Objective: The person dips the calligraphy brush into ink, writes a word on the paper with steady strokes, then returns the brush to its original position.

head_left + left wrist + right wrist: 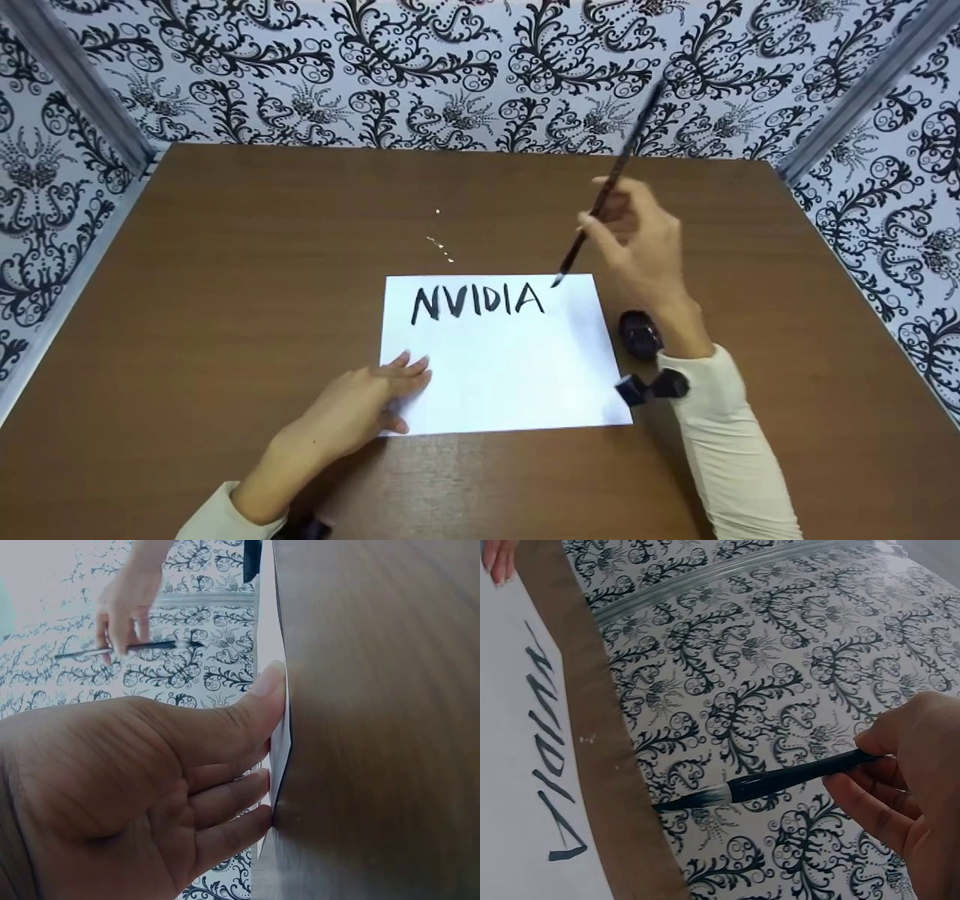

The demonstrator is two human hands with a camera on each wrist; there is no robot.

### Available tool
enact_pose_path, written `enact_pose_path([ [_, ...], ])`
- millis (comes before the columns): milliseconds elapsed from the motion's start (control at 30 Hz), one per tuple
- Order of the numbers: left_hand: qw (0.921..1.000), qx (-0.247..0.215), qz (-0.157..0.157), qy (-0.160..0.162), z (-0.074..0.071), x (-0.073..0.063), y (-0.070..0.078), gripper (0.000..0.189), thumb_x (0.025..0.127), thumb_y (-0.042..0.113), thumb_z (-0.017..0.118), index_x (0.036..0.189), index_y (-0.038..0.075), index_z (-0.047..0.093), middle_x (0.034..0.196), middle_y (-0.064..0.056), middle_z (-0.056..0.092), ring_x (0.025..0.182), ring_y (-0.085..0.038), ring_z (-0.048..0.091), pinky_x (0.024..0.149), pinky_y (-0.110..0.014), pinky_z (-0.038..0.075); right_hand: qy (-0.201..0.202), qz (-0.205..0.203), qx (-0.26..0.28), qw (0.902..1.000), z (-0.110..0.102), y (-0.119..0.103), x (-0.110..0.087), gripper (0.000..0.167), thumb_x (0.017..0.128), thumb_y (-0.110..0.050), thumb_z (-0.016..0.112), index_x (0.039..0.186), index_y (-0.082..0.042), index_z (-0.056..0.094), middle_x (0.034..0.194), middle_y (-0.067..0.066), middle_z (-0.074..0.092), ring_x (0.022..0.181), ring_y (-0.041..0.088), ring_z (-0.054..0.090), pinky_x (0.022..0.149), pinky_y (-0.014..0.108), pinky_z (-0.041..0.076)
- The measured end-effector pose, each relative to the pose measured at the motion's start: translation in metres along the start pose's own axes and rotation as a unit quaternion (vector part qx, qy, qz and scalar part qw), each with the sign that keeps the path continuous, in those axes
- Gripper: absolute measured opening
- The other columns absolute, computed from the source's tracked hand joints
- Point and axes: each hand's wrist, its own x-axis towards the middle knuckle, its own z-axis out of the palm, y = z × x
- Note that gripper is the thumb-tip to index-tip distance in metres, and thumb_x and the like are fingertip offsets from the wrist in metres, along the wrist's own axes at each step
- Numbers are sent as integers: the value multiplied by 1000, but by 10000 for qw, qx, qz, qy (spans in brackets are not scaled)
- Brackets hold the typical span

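Note:
My right hand pinches a long dark paintbrush between thumb and fingers, raised over the paper's top right. In the right wrist view the brush's bristles show dark at the tip and pale higher up. A white sheet of paper lies on the table with "NVIDIA" lettered in black along its upper part. My left hand rests on the sheet's lower left edge, fingers spread. The left wrist view shows its thumb and fingertips against the paper's edge.
A small round black container stands on the brown table just right of the paper. A black device sits at the right sleeve cuff. Small pale flecks mark the tabletop beyond the sheet. Black-and-white patterned walls enclose the table.

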Motion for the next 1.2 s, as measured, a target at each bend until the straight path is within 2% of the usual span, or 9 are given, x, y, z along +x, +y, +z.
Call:
enact_pose_path([
  [200,10000,-41,20,36,2,-1,-1,62,72,19,79,128,1,58,136,-11,52,127,-32,46,94,-50,44,76,835,217,9962,-42,-23,1,50,83,-2,71,130,-9,55,94,17,66,81,23,68,74,30,55],
  [367,10000,-93,-8,-27,1,0,-1,63,72,20,79,128,1,58,137,-10,51,128,-32,45,95,-51,43,-154,1324,4,9911,-82,-12,-2,57,82,-2,72,135,-8,50,95,15,66,79,20,68,69,30,55],
  [533,9999,-94,-3,-38,0,0,0,63,72,21,78,129,2,58,137,-9,51,128,-32,45,94,-53,43,-557,1781,-268,9821,-107,-7,-8,62,83,-2,72,139,-6,45,95,13,67,74,19,69,65,31,55],
  [633,10000,-82,9,-12,0,0,0,63,71,20,79,129,2,58,137,-9,51,127,-32,46,94,-52,43,-987,1969,-859,9717,-115,-4,-12,63,85,-11,72,140,-7,44,94,10,69,71,16,69,63,30,56],
  [767,9999,-109,-56,42,0,-2,0,63,71,18,79,128,2,59,137,-9,51,127,-32,46,94,-51,44,-1564,2185,-1312,9543,-122,3,-17,65,86,-20,73,141,-6,42,95,11,69,68,18,69,61,29,56],
  [933,9998,-144,-104,54,0,-2,1,63,70,18,79,128,3,59,138,-8,50,128,-32,45,95,-51,43,-2157,2450,-1477,9336,-126,13,-26,69,86,-26,72,143,-4,40,98,14,70,66,21,69,62,28,56],
  [1033,9999,-141,-78,47,-1,-1,1,63,70,19,78,128,3,59,138,-8,50,128,-32,45,95,-51,42,-2479,2472,-1604,9229,-128,20,-31,70,87,-28,71,142,-1,39,97,14,70,66,20,69,63,28,55],
  [1200,9998,-153,-87,22,-1,-1,1,63,71,20,78,128,3,59,138,-8,50,128,-32,45,96,-52,42,-2667,2665,-1589,9125,-128,29,-36,69,87,-27,71,141,1,39,95,15,70,66,20,68,63,29,56],
])
